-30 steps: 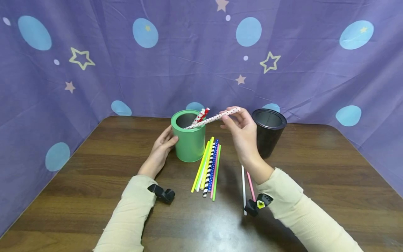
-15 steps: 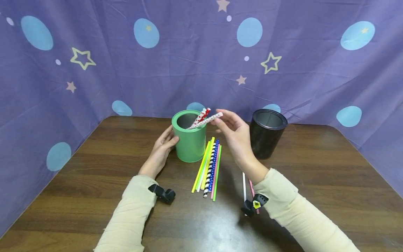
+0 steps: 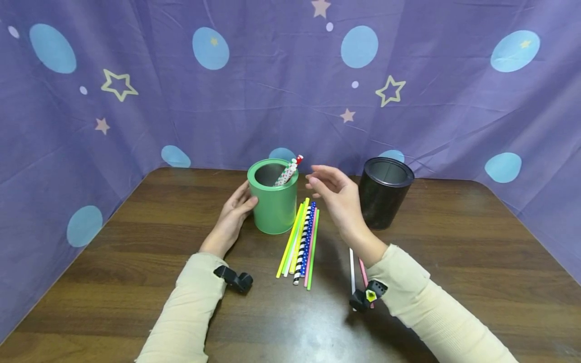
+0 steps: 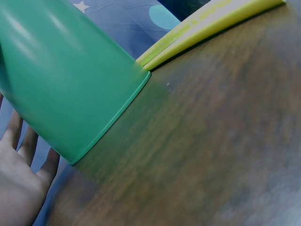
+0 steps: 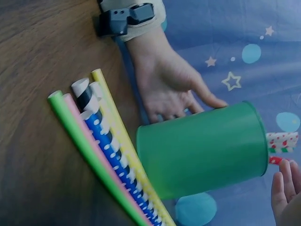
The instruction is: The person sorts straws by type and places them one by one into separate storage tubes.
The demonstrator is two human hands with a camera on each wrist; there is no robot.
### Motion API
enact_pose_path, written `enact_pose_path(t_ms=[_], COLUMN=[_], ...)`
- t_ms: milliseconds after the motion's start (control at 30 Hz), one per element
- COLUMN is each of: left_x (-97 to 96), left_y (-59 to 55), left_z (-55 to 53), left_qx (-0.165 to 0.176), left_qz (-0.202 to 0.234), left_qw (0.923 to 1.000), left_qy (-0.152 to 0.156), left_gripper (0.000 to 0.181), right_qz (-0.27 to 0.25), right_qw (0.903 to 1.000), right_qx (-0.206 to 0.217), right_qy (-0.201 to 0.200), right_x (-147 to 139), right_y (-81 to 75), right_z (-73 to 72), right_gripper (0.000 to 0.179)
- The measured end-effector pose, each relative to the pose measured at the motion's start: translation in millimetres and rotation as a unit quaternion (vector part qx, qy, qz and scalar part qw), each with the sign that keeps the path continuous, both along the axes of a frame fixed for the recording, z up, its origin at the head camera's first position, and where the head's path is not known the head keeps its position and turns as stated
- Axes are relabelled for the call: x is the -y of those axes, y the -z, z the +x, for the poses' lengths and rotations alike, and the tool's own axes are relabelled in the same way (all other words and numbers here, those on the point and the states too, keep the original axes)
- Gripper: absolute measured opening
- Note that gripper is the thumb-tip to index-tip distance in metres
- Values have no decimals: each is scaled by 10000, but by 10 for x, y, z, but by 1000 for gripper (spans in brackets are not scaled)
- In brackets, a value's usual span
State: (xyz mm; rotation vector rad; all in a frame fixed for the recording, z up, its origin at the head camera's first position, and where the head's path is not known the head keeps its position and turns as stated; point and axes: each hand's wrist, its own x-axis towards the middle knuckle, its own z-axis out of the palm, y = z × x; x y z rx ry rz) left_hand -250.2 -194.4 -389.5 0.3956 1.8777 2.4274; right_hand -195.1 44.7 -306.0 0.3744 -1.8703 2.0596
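Straws lean in green can, left hand laid loosely against its side, right hand empty and released nearby; probably light, stiff, crushable, best pinched gently at projecting ends.

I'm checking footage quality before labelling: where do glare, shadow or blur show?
Head view: glare on the near tabletop, a soft shadow beneath the right sleeve; left wrist view: pale highlights on the green can, wood grain smeared; right wrist view: straws fairly clear, wood grain soft.
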Motion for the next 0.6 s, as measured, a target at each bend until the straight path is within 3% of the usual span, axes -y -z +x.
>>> enact_pose_path(t_ms=[267,600], left_x=[2,-1], left_y=[-1,2], left_z=[9,6], left_qx=[71,55], left_qz=[-13,-10], left_qw=[10000,10000], left_qy=[22,-19], left_gripper=[66,65], right_qz=[479,1477], right_qw=[9952,9778], right_qx=[838,1486], right_qy=[153,-21], right_x=[-35,-139], right_y=[182,358], right_z=[-71,-177], right_gripper=[27,29])
